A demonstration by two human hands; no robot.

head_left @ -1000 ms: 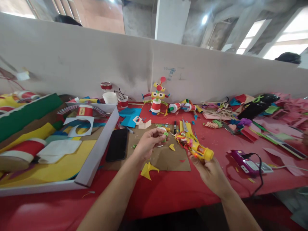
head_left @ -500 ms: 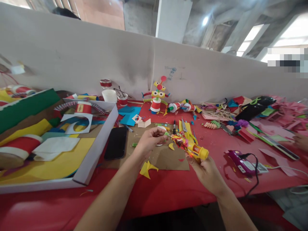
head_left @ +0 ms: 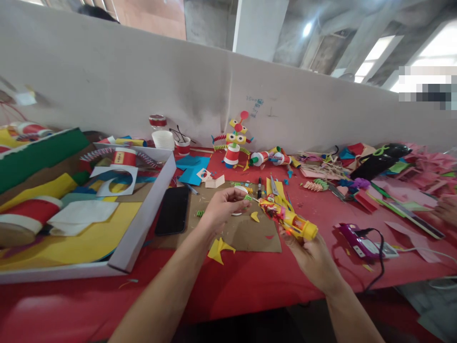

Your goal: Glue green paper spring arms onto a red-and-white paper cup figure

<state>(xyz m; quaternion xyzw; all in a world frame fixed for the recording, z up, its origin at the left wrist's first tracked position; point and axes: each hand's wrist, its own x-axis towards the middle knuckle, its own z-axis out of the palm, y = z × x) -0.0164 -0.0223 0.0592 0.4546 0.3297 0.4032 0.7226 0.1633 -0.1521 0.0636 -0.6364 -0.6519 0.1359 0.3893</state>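
Within the pinched left hand [head_left: 225, 209] is a green piece [head_left: 247, 197], just beside the tip of the yellow glue gun [head_left: 291, 220] gripped by the right hand [head_left: 310, 257]; brown cardboard [head_left: 246, 243] lies below, then bare red tabletop [head_left: 232, 288] toward the near edge.

Bare left hand [head_left: 225, 206], bare right hand [head_left: 310, 252], both forearms [head_left: 173, 276] uncovered

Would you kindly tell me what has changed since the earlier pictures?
The right hand brought the yellow tool leftward, then back right slightly. Another person's hand now shows at the right edge. The left hand still holds the small green piece; nothing was let go.
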